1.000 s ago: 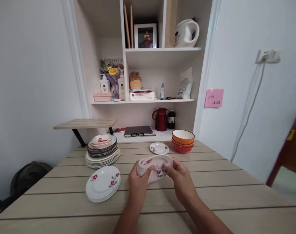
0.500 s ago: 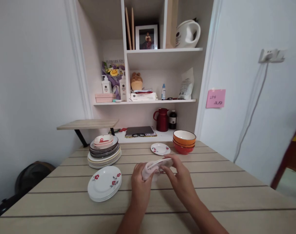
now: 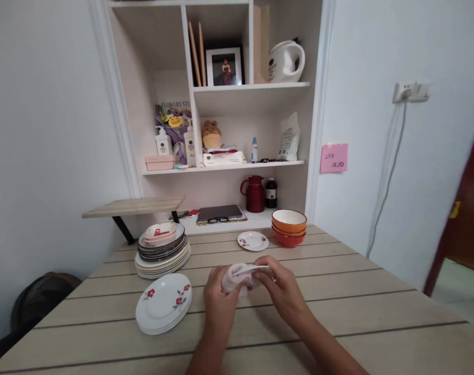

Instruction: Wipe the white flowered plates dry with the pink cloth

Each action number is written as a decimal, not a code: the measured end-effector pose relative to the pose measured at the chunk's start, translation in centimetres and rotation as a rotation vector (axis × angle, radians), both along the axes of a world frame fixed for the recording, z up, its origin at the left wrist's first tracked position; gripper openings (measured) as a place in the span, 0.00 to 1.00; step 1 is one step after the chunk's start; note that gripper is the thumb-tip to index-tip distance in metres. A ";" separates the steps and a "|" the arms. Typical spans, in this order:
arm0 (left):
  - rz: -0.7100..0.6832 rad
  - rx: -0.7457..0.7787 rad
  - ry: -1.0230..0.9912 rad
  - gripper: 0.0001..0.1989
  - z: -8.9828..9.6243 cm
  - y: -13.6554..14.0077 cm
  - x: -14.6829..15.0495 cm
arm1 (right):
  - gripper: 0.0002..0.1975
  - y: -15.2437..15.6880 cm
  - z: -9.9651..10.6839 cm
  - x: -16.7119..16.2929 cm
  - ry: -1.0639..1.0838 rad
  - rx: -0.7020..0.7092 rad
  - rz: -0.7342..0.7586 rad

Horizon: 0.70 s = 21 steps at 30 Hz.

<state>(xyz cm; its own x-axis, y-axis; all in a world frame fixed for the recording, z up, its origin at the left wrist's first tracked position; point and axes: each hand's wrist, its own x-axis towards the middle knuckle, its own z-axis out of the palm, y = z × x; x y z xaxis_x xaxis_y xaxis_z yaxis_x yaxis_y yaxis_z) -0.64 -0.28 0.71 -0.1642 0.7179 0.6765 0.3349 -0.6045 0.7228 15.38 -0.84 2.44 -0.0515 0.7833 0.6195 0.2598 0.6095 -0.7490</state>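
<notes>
Between my hands, above the middle of the table, is a small white plate [image 3: 256,269], tilted nearly edge-on to me. A pale pink cloth [image 3: 232,277] is folded over its left edge, and my left hand [image 3: 220,297] is closed around the cloth there. My right hand [image 3: 279,284] pinches the plate's right edge, thumb on the near side. A little of a red flower print shows below the rim. Beyond my hands lies a small flowered plate [image 3: 253,240]. To the left sits a short stack of larger flowered plates [image 3: 163,303].
A tall stack of plates [image 3: 164,260] with small pink dishes [image 3: 160,233] on top stands back left, near a raised wooden shelf [image 3: 133,207]. Orange and red bowls [image 3: 289,227] are stacked back right. Behind are a red jug [image 3: 255,194] and a closed laptop [image 3: 220,212].
The held plate has tipped flatter to my view and come slightly lower and left, both hands moving with it. My view has shifted a little, moving the background left.
</notes>
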 end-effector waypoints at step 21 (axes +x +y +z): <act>0.125 0.277 0.487 0.10 -0.8 0.2 -0.2 | 0.23 0.2 -0.8 0.4 -0.452 0.472 -0.315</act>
